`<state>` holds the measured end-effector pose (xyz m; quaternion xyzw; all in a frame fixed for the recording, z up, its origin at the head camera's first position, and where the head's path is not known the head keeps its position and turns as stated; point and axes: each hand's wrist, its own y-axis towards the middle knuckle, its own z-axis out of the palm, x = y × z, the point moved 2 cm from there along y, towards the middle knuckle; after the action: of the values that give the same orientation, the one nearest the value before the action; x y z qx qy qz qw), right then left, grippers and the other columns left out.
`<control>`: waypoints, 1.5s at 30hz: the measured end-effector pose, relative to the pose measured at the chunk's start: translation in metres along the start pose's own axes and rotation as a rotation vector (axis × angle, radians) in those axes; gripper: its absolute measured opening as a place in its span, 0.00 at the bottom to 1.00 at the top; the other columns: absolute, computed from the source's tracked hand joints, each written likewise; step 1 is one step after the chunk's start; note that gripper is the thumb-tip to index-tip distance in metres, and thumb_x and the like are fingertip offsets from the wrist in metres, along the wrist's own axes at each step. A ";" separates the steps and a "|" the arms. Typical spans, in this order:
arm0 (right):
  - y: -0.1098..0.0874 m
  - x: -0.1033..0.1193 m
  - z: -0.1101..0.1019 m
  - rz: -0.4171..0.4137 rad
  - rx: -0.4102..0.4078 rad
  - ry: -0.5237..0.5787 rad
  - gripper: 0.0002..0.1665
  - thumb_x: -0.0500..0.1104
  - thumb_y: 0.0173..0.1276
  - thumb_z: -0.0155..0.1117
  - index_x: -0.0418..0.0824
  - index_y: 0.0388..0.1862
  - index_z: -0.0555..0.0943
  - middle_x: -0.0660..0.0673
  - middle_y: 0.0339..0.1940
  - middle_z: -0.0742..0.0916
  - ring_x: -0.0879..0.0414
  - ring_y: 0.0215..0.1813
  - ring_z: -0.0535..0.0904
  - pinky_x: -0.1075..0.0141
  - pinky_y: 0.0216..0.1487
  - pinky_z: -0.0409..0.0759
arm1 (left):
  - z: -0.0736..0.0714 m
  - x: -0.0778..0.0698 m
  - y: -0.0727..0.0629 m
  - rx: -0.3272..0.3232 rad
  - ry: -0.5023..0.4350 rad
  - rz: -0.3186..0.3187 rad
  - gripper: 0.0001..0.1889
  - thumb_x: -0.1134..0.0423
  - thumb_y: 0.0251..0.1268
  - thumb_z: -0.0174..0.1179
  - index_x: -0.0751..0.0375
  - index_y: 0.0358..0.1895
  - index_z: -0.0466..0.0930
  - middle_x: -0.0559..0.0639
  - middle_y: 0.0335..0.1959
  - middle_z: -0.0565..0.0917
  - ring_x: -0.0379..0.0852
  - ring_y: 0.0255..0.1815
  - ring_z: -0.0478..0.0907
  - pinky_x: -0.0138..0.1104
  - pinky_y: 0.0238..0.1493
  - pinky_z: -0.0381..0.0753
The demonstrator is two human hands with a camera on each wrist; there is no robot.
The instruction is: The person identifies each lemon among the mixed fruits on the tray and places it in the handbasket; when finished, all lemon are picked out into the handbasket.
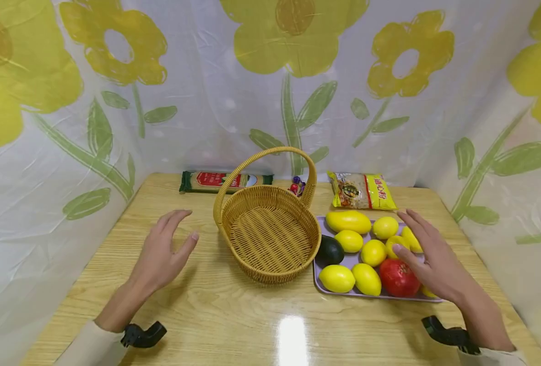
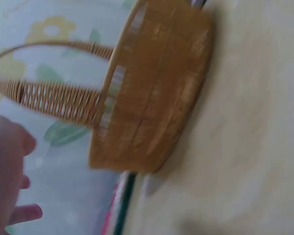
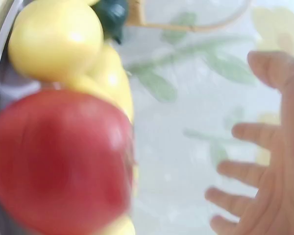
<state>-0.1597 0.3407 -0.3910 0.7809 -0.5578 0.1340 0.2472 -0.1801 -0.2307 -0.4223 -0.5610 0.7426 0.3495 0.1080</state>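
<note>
In the head view a round wicker basket [image 1: 270, 274] with an arched handle stands mid-table, bare inside. My left hand [image 1: 160, 254] hovers to its left, fingers loosely extended, holding nothing. The left wrist view shows the basket's side [image 2: 147, 88] beyond that hand's fingers [image 2: 10, 161]. At the right, my right hand [image 1: 430, 259] is held over the edge of a lilac tray [image 1: 321, 291], fingers spread and nothing gripped. On the tray lie several lemons [image 1: 336, 278], a yellow mango [image 1: 348, 222], a dark green avocado [image 1: 330, 250] and a red pomegranate [image 1: 398, 278], large in the right wrist view [image 3: 59, 161].
Behind the basket lie a green-ended noodle pack [image 1: 206, 182] and a small purple-and-red wrapped item [image 1: 296, 186]. A yellow food bag [image 1: 362, 191] rests behind the tray. Flower-printed curtains [image 1: 197, 101] enclose the wooden table [image 1: 234, 325] at the back and sides.
</note>
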 end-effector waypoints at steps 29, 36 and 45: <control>-0.078 -0.084 0.020 0.228 -0.264 0.273 0.26 0.35 0.72 0.78 0.27 0.65 0.83 0.74 0.56 0.86 0.83 0.56 0.80 0.90 0.58 0.79 | 0.133 -0.091 -0.077 -0.054 -0.513 -0.185 0.33 0.56 0.82 0.61 0.61 0.81 0.59 0.69 0.90 0.44 0.71 0.86 0.56 0.64 0.79 0.75; -0.080 -0.090 0.023 0.332 -0.252 0.205 0.32 0.43 0.69 0.83 0.31 0.67 0.83 0.80 0.50 0.81 0.88 0.51 0.77 0.92 0.52 0.78 | 0.136 -0.089 -0.068 -0.151 -0.571 -0.211 0.26 0.60 0.82 0.63 0.66 0.73 0.66 0.70 0.87 0.50 0.70 0.86 0.56 0.62 0.82 0.72; -0.082 -0.092 0.025 0.289 -0.201 0.152 0.35 0.44 0.67 0.84 0.37 0.71 0.84 0.83 0.56 0.79 0.88 0.51 0.76 0.92 0.51 0.77 | 0.141 -0.091 -0.065 -0.265 -0.643 -0.230 0.25 0.64 0.80 0.66 0.69 0.71 0.69 0.67 0.86 0.54 0.71 0.84 0.61 0.58 0.83 0.71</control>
<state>-0.1164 0.4226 -0.4762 0.6517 -0.6544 0.1704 0.3437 -0.1219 -0.0800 -0.5012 -0.5115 0.5511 0.5866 0.3010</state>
